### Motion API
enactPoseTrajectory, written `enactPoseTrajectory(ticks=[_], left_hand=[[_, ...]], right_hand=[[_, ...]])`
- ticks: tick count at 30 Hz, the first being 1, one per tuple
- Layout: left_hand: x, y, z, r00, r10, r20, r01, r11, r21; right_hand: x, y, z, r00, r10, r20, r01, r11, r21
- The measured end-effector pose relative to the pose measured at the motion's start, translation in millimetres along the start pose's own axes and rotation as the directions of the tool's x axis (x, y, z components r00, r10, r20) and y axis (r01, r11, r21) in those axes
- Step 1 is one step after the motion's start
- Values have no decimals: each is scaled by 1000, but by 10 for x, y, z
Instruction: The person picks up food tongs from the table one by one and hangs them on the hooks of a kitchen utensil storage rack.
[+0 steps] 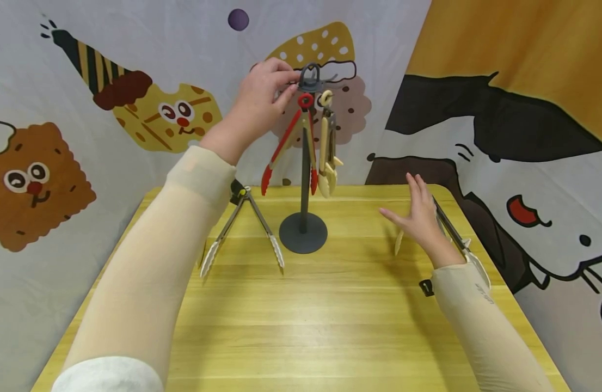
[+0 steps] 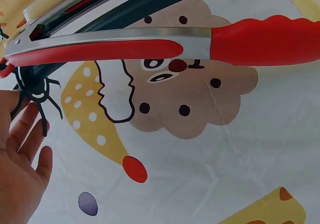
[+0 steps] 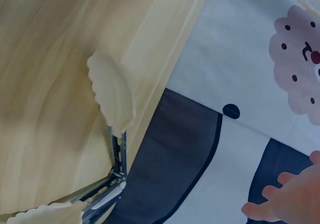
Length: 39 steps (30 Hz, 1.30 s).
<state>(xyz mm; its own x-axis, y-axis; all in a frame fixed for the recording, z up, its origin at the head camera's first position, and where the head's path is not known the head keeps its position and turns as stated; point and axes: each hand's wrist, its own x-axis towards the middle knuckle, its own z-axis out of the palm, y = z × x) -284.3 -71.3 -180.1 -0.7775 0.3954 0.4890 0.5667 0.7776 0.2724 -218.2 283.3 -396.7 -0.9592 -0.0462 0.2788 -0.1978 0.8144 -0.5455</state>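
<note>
My left hand (image 1: 269, 90) reaches to the top of a dark grey stand (image 1: 303, 231), thumb and forefinger pinching the edge of its hook rack (image 1: 311, 81). In the left wrist view, the other fingers of the hand (image 2: 25, 164) are spaced loosely beside the hooks (image 2: 42, 101). Red-handled tongs (image 1: 281, 144) hang from the rack with legs apart, and cream tongs (image 1: 326, 147) hang beside them. My right hand (image 1: 418, 218) is held up at the right, fingers spread and holding nothing. Tongs with cream scalloped heads (image 3: 112, 93) lie below it, partly hidden by hand and sleeve.
Metal tongs (image 1: 254, 204) with pale scalloped tips stand spread on the wooden table (image 1: 301, 326), left of the stand's round base. A small black tag (image 1: 427, 287) lies by the right sleeve. A printed cloth (image 1: 183, 32) hangs behind the table.
</note>
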Motion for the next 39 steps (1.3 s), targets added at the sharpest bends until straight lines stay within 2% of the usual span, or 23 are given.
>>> enactPoseTrajectory(ticks=[4,9,20,26,34,39], left_hand=[[11,-8,1,1000,13,-16,-13,1000,-8],[22,0,-6,1000,-9,-21,10,1000,28],[43,19,-37,998,-44,34,45,999,-16],[46,-1,-47,997,-60,53,63,996,-55],[39,-39,-43,997,-59,50,64,992,-113],[15,-42,-54,994,-83,72,95,978,-183]], right_hand=[[-13,51,-12,1000,27,4,-27,1000,-5],[-51,128,-26,998,64,23,-64,998,-2],[-110,290,-27,997,80,21,-80,996,-28],[-131,349,-35,991,132,23,-130,989,-72],[-152,428,-16,971,234,45,-226,963,-146],[-165,513,28,935,335,114,-312,933,-180]])
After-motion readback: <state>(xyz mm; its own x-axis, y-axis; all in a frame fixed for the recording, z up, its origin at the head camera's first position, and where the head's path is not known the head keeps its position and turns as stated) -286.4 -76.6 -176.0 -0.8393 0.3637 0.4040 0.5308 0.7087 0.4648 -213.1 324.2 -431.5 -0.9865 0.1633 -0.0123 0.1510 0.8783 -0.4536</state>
